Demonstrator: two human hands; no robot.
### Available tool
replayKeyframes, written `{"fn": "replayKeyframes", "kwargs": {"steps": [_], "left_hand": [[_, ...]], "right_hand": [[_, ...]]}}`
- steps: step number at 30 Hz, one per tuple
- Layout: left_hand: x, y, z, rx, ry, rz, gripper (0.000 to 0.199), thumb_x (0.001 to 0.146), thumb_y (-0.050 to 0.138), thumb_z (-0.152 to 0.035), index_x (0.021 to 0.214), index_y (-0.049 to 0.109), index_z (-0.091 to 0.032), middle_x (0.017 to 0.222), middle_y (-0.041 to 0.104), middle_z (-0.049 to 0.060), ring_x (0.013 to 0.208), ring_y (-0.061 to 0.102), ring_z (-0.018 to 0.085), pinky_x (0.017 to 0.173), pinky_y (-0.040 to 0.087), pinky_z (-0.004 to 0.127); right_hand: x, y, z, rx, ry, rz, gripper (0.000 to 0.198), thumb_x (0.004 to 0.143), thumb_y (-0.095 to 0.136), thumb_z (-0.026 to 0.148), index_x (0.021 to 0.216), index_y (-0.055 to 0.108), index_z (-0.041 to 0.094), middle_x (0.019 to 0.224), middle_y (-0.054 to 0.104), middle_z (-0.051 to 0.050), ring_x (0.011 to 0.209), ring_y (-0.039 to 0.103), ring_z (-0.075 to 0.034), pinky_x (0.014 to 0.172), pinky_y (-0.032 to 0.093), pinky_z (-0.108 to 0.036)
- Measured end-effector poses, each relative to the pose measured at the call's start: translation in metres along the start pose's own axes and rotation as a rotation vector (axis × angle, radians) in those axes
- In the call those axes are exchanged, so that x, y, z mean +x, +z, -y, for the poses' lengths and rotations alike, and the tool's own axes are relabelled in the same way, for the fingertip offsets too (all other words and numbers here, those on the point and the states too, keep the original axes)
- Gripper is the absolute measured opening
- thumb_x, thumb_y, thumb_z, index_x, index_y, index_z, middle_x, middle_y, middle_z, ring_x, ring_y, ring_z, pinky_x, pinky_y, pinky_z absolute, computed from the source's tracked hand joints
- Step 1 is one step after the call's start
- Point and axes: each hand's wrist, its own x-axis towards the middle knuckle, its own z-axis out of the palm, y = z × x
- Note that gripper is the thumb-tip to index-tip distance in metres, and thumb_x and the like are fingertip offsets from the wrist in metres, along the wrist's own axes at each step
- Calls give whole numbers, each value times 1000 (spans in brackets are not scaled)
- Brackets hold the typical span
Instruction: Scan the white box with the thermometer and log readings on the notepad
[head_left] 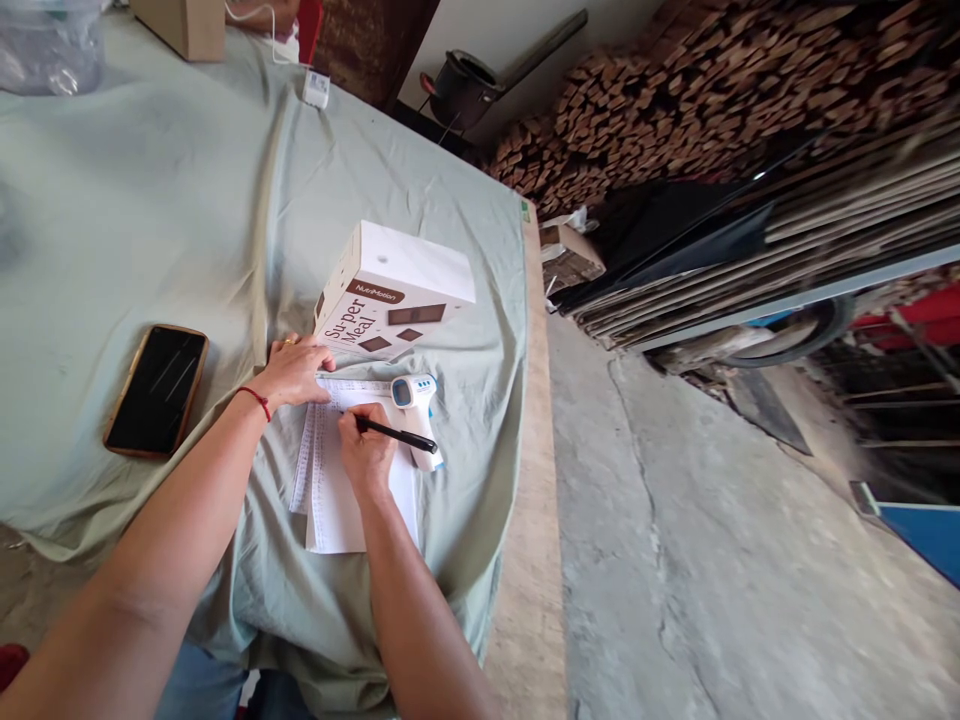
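Sheets of paper [337, 510] with rows of handwriting lie overlapped on the cloth-covered table. My right hand [367, 450] is closed round a black pen [401, 435], its tip at the upper part of the top sheet. My left hand [295, 370] rests with fingers stretched out at the sheets' upper left corner, close to the lower left corner of a white box [405, 290] marked "Super Meal". A white and blue infrared thermometer [416, 415] lies at the right edge of the paper, partly behind the pen.
A dark-screened phone [157, 390] lies left of my left forearm. Toward the back are a white charger [316, 89], a cardboard box [184, 25] and a clear plastic container [52, 45]. Past the table's right edge [529, 560] lies concrete floor, with stacked firewood [637, 90] beyond.
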Motion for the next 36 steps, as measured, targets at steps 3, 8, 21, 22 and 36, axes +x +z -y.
{"fn": "replayKeyframes", "kwargs": {"steps": [3,8,21,22,36], "left_hand": [[-2,-2,-1,3,-3,5,34,60,77,-29,93,70,-25,113,68,5,110,57,33,95,45,46],[-2,-5,-2,-44,4,-32,22,59,73,-28,80,68,-23,101,70,4,101,60,30,91,46,43],[20,22,26,-327,-24,-409,94,80,65,-33,158,16,-17,162,32,20,152,29,35,123,26,55],[23,23,30,-328,2,-393,92,82,63,-34,159,14,-17,162,34,21,153,29,36,123,24,57],[30,-3,31,-166,-53,-391,101,82,67,-49,161,13,-16,161,37,23,145,40,44,117,33,65]], "right_hand": [[0,1,-1,-10,-2,0,14,77,50,36,70,51,24,60,54,3,56,48,-15,57,42,-28],[-3,0,2,13,-55,-62,15,81,50,36,73,52,23,63,55,3,57,50,-15,59,43,-29],[22,-81,-25,-402,41,-180,41,78,59,61,91,51,24,97,67,-9,83,61,-25,73,44,-38],[21,-82,-28,-390,77,-141,40,78,59,61,91,50,24,92,65,-6,77,59,-23,70,42,-36],[37,-48,-5,381,192,-314,38,70,69,53,78,46,23,76,65,1,56,43,-11,54,36,-26]]}}
